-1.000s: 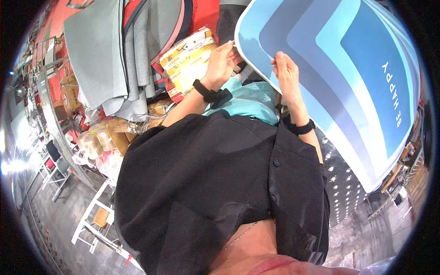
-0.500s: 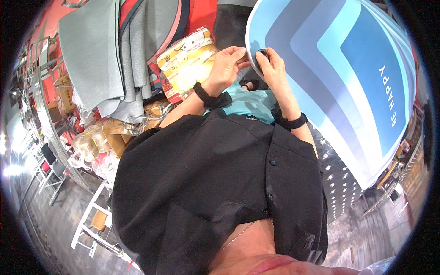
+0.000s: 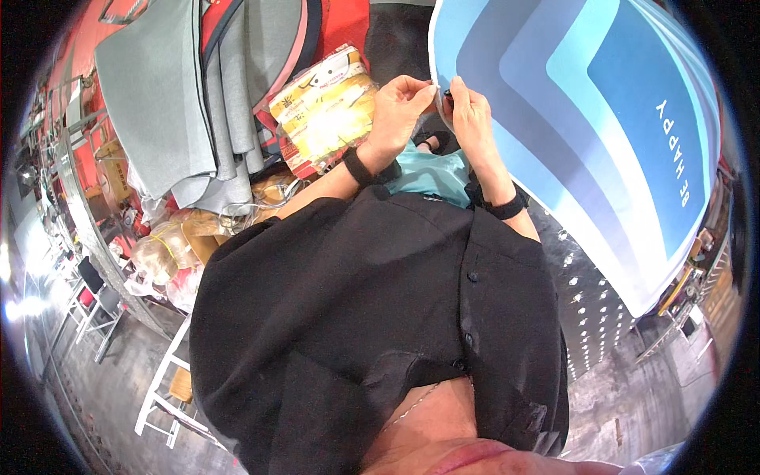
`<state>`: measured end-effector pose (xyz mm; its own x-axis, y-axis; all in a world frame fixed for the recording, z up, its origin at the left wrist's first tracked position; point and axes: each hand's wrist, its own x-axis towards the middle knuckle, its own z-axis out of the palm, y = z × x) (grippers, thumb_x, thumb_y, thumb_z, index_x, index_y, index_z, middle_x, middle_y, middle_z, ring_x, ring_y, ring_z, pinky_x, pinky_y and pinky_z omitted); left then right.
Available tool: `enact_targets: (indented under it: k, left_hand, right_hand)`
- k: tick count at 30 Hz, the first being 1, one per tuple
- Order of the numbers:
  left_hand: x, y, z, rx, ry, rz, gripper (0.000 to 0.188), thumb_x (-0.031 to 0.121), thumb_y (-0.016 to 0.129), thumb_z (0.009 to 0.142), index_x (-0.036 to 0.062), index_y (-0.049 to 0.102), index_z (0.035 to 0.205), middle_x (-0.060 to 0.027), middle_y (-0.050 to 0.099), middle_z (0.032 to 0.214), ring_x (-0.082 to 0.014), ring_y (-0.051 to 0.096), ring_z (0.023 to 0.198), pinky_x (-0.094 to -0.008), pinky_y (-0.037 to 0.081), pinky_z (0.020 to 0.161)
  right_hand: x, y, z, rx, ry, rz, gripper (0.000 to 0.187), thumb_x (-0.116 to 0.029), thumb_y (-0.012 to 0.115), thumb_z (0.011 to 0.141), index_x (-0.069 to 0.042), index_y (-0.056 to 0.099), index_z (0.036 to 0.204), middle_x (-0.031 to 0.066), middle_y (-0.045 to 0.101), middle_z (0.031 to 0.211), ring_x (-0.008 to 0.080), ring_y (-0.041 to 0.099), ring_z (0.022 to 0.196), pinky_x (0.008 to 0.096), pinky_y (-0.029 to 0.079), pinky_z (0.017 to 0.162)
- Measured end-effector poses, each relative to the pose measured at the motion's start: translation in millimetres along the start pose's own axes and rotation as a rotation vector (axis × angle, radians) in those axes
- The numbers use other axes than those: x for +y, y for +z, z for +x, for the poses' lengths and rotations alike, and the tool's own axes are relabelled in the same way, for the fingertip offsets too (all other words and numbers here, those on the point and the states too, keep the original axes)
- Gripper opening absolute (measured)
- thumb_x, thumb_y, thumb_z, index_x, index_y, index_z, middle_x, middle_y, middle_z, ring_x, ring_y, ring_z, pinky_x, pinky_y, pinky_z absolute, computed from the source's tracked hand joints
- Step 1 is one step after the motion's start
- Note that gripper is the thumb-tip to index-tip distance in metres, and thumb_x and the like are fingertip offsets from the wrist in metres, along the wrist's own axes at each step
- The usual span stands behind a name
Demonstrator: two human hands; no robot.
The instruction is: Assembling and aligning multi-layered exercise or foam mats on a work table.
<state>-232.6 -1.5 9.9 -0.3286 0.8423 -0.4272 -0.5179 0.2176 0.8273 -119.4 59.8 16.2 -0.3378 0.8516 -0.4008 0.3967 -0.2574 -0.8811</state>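
Nearer each other than a second ago, the left hand [image 3: 398,113] is pinched closed at the blue patterned sheet's [image 3: 529,103] white edge, the right hand [image 3: 473,120] gripping a small dark object [image 3: 448,96].

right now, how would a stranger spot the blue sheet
Above the black buttoned shirt, look right of the right hand. There spreads a broad, white-edged blue sheet. Chevron bands set it apart from the unpatterned grey sheets at left.
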Motion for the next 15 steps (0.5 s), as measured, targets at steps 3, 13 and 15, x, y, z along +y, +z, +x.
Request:
enact_targets:
  k: [3,13,15]
  left_hand:
    - [1.1,-0.6,0.4,-0.010,-0.026,-0.030,0.013,0.012,0.057,0.084,-0.0004,0.054,0.088,-0.0068,0.061,0.080,-0.0097,0.058,0.067,-0.0215,0.048,0.061]
    - [2.9,-0.6,2.7,0.009,-0.064,-0.027,0.014,0.007,0.059,0.081,-0.0042,0.054,0.087,-0.0103,0.060,0.083,-0.0132,0.059,0.073,-0.0256,0.050,0.070]
    - [0.7,-0.8,3.4,0.014,-0.061,-0.061,0.014,0.007,0.060,0.080,-0.0041,0.054,0.087,-0.0104,0.060,0.083,-0.0133,0.059,0.073,-0.0255,0.050,0.070]
  right_hand:
    - [-1.5,-0.2,0.8,0.013,-0.025,-0.103,0.048,-0.035,0.037,0.090,0.005,0.054,0.068,0.0177,0.050,0.057,0.0260,0.049,0.055,0.0372,0.040,0.057]
    - [9.7,3.4,3.1,0.051,-0.086,-0.065,0.044,-0.027,0.039,0.090,0.003,0.053,0.061,0.0065,0.049,0.053,0.0141,0.045,0.051,0.0295,0.036,0.049]
    - [9.2,3.5,3.2,0.058,-0.111,-0.081,0.043,-0.027,0.039,0.090,0.003,0.053,0.062,0.0075,0.049,0.053,0.0147,0.045,0.051,0.0300,0.037,0.050]
